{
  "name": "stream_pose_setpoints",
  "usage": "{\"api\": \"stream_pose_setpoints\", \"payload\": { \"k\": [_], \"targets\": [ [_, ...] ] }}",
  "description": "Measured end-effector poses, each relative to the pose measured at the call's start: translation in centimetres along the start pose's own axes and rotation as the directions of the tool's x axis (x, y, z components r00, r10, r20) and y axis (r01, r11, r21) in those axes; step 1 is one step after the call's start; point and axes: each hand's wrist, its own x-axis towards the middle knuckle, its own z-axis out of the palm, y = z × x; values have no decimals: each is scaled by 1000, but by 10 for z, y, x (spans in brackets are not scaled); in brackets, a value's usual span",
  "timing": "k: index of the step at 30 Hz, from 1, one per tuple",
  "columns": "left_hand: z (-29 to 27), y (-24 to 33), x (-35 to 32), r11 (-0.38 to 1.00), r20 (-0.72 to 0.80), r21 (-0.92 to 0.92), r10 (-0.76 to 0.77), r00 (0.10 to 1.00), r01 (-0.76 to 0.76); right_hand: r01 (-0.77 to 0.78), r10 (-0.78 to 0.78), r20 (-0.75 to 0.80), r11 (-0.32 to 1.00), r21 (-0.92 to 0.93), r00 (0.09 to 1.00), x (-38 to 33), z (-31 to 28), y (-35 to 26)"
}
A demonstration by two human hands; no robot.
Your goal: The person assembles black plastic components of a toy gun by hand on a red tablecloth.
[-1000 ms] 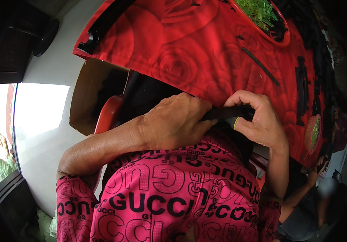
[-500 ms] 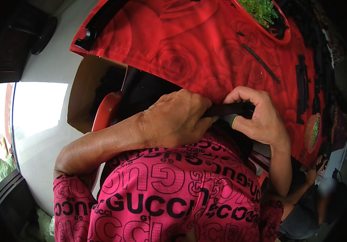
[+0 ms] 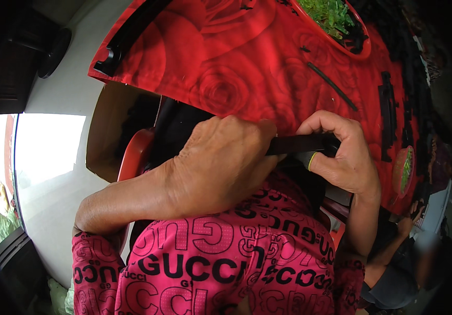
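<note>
Strip, black (image 3: pixel 302 144), is held in front of the person's body, at the near edge of a red rose-patterned cloth (image 3: pixel 268 63). Its long axis runs across the body, nearly level from left to right, with the right end slightly farther from the person. Left hand (image 3: pixel 223 163) is clamped on the left end, knuckles up; that end is hidden inside the fist. Right hand (image 3: pixel 349 157) is bent around the right end, index finger along the far edge and thumb on the near side; its exact contact there is partly hidden. Hands are apart, joined only by the strip. Thumb of the right hand carries a pale grey cover (image 3: pixel 303 156) with a yellow-green edge. On the cloth beyond lies a thin dark rod (image 3: pixel 332 86), slanting from upper left to lower right. At the far side stands a red basin (image 3: pixel 366 47) with green pieces (image 3: pixel 331 18) in it; to the right are long black parts (image 3: pixel 387 115) and a small oval dish (image 3: pixel 398 181) with green contents. Another long black part (image 3: pixel 111 62) lies along the left edge of the cloth. Below that corner stands an open cardboard box (image 3: pixel 102 139), beside a red chair arm (image 3: pixel 136 152).
</note>
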Motion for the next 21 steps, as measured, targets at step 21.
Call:
{"api": "stream_pose_setpoints", "payload": {
  "k": [21],
  "targets": [
    [-12, -21, 5, 972, 123, -235, 25, 992, 4, -38, 58, -175, 993, 115, 983, -35, 3, 21]
  ]
}}
